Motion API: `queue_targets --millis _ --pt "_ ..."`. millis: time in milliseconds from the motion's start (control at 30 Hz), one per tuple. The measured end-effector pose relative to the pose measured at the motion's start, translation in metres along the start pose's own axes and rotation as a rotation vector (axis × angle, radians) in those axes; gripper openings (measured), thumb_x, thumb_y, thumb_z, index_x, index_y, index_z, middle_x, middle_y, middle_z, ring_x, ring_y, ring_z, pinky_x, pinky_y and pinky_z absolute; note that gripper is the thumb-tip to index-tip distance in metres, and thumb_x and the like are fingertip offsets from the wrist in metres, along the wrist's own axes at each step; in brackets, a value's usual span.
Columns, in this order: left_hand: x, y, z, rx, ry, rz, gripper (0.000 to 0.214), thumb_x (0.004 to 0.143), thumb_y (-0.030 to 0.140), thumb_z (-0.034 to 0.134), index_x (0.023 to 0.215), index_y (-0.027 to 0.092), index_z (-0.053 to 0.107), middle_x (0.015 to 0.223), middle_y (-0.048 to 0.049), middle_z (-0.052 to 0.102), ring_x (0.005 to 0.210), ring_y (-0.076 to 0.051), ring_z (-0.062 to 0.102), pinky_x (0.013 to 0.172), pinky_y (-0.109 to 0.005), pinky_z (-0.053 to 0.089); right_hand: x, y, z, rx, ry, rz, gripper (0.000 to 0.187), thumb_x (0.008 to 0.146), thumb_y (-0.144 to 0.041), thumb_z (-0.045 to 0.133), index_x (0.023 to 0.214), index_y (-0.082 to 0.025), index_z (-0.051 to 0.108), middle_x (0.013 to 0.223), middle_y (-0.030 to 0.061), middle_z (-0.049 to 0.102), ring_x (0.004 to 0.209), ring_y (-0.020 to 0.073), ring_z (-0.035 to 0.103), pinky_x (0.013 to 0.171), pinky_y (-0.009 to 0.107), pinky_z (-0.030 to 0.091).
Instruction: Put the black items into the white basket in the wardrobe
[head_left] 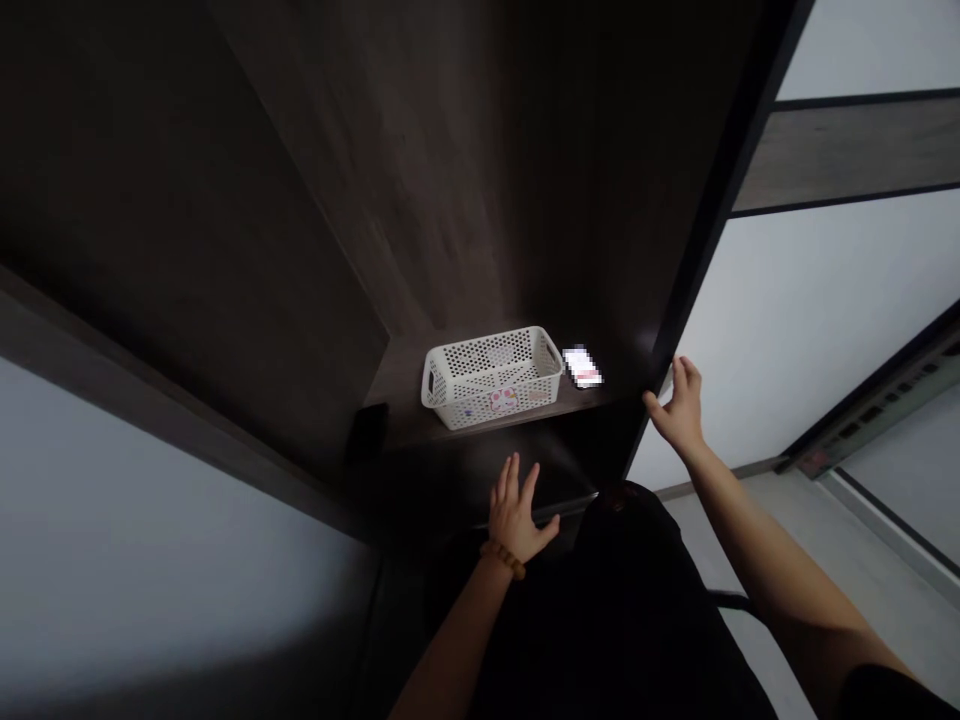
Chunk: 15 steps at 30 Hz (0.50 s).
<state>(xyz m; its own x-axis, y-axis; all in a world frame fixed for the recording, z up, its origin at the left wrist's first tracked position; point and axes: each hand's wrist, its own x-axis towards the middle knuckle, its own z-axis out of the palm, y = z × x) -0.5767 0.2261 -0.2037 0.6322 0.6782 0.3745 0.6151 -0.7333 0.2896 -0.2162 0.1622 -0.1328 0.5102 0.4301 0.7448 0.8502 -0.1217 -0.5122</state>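
A white perforated plastic basket point(491, 378) stands on a dark wood shelf point(401, 385), with a small sticker on its front. To its right lies a phone point(583, 367) with a lit, blurred screen. My right hand point(679, 408) is raised with fingers apart, resting against the dark upright edge of the shelf unit point(694, 250). My left hand point(516, 510) wears a bead bracelet point(503, 559). It is spread open below the shelf, near a dark lower ledge point(540, 490), and holds nothing.
A small black object point(367, 435) stands at the shelf's left end. A large dark rounded shape point(622, 600) fills the foreground, too dark to identify. A grey floor point(847, 590) lies to the right, with a slotted metal strip point(870, 420) beyond.
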Motion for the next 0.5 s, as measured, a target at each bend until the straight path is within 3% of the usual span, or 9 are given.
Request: queue_targets --millis 267,500 --pt "0.04 0.047 -0.029 -0.038 0.161 0.241 0.085 0.079 0.036 0.078 0.158 0.018 0.052 0.175 -0.0216 0.034 0.16 -0.042 0.037 0.121 -0.061 0.044 -0.014 -0.032 0.013 0.004 -0.048 -0.086 0.089 0.085 -0.032 0.056 0.168 -0.021 0.026 0.16 0.0207 0.031 0.154 0.0412 0.032 0.12 0.068 0.041" --pt "0.104 0.108 -0.045 -0.06 0.39 0.546 0.067 0.091 0.006 0.047 0.157 0.014 0.05 0.161 -0.0137 0.058 0.164 -0.027 0.033 0.13 -0.054 0.039 -0.028 -0.06 0.022 0.005 -0.095 -0.115 0.079 0.095 -0.036 0.052 0.168 -0.018 0.027 0.163 0.0248 0.035 0.153 0.0418 0.036 0.117 0.069 0.043"
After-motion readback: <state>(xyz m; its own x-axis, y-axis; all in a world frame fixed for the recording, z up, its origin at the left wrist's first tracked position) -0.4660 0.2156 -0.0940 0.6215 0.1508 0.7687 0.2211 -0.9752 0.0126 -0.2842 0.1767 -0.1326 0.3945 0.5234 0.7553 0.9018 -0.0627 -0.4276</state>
